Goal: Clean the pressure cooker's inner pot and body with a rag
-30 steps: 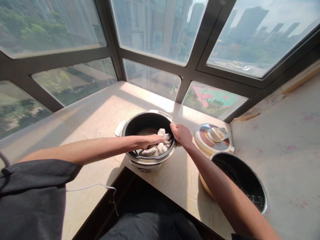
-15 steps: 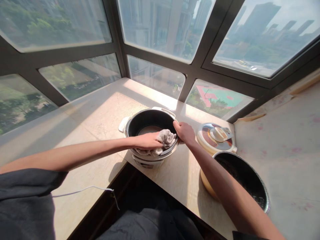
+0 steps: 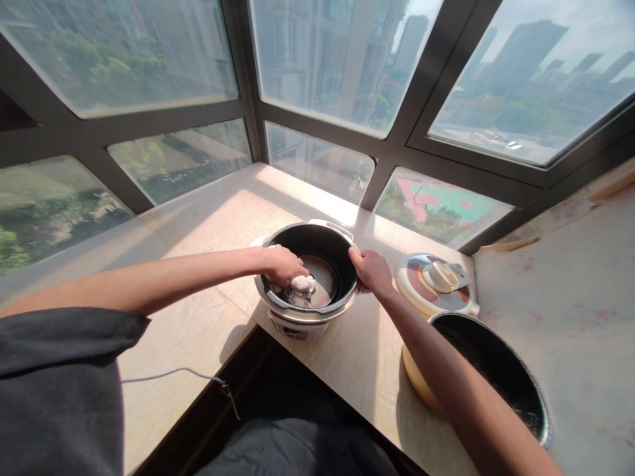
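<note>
Two bare hands at work on the pale ledge [image 3: 198, 324], and straight away there's company on the right! A round lid [image 3: 421, 281] with a cream rim, brown and silvery patches and a raised cream knob lies beyond a big black-lined pot [image 3: 415, 380], yellowish on the outside. The right forearm cuts right across that pot, hiding part of its side and mouth. Floral wallpaper [image 3: 565, 317] runs up just beyond it, while dark-framed windows [image 3: 337, 66] rise behind the ledge. Over on the left, a thin cord [image 3: 178, 371] trails to the ledge's front edge and hangs over it, well apart from the action.

Centre stage, the cooker [image 3: 297, 326]! It sits upright near the ledge's front corner, open at the top, with a whitish body, black inner wall and dull metallic round base. One pale handle shows at the far rim, another partly behind the left wrist.

And the cloth [image 3: 301, 291]: whitish-grey, crumpled, bunched low inside the cooker towards its left and near side. The left hand [image 3: 284, 266] reaches in over the rim, fingers curled onto it, gripping the bundle. The right hand [image 3: 373, 271] clamps the cooker's right rim, thumb on top; its other fingers are mostly hidden.
</note>
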Demonstrator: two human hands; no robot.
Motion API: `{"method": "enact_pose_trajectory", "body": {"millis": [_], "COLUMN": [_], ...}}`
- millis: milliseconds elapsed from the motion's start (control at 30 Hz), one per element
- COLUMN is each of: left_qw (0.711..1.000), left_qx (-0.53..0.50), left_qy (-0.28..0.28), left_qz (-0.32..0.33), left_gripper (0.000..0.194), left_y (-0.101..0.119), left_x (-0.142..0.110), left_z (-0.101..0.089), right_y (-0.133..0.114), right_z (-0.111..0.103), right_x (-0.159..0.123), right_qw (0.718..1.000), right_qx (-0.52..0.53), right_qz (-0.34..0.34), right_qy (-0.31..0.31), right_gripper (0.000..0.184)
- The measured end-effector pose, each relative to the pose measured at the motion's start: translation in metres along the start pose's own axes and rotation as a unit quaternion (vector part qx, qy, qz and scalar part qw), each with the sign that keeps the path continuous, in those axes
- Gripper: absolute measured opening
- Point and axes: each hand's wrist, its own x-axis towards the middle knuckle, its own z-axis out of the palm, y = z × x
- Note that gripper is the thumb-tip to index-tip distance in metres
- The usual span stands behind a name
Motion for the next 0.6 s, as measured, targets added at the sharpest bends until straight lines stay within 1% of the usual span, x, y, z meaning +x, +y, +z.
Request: {"method": "enact_pose_trajectory", "body": {"millis": [133, 200, 267, 333, 367, 400, 467, 533, 567, 600], "left_qw": [0.990, 0.981, 0.972, 0.968, 0.970, 0.976, 0.984, 0.974, 0.966, 0.959], "left_qx": [0.071, 0.102, 0.130, 0.148, 0.143, 0.123, 0.054, -0.015, -0.038, -0.049], "left_qy": [0.096, 0.139, 0.171, 0.186, 0.186, 0.179, 0.148, 0.113, 0.102, 0.097], "left_qz": [0.070, 0.089, 0.092, 0.079, 0.061, 0.026, -0.085, -0.196, -0.236, -0.261], "left_gripper": [0.042, 0.043, 0.041, 0.039, 0.039, 0.039, 0.041, 0.044, 0.045, 0.046], "left_y": [-0.026, -0.034, -0.034, -0.028, -0.023, -0.018, -0.008, -0.002, 0.000, 0.001], "left_x": [0.005, 0.010, 0.017, 0.024, 0.028, 0.031, 0.037, 0.040, 0.042, 0.042], "left_z": [0.000, 0.001, 0.004, 0.008, 0.009, 0.010, 0.010, 0.008, 0.006, 0.004], "right_y": [0.001, 0.001, 0.001, 0.001, 0.000, 0.000, 0.000, 0.001, 0.001, 0.001], "right_z": [0.001, 0.002, 0.003, 0.003, 0.004, 0.004, 0.004, 0.003, 0.003, 0.003], "right_x": [0.001, 0.001, 0.002, 0.002, 0.002, 0.002, 0.002, 0.002, 0.002, 0.002], "right_qw": [1.000, 1.000, 1.000, 1.000, 1.000, 1.000, 1.000, 1.000, 1.000, 1.000], "right_qx": [0.003, 0.006, 0.007, 0.008, 0.008, 0.009, 0.010, 0.011, 0.011, 0.011], "right_qz": [-0.005, -0.003, 0.001, 0.003, 0.004, 0.005, 0.005, 0.002, 0.001, -0.001], "right_qy": [0.003, 0.006, 0.008, 0.010, 0.010, 0.011, 0.010, 0.008, 0.008, 0.008], "right_gripper": [0.054, 0.054, 0.054, 0.054, 0.054, 0.053, 0.053, 0.053, 0.054, 0.054]}}
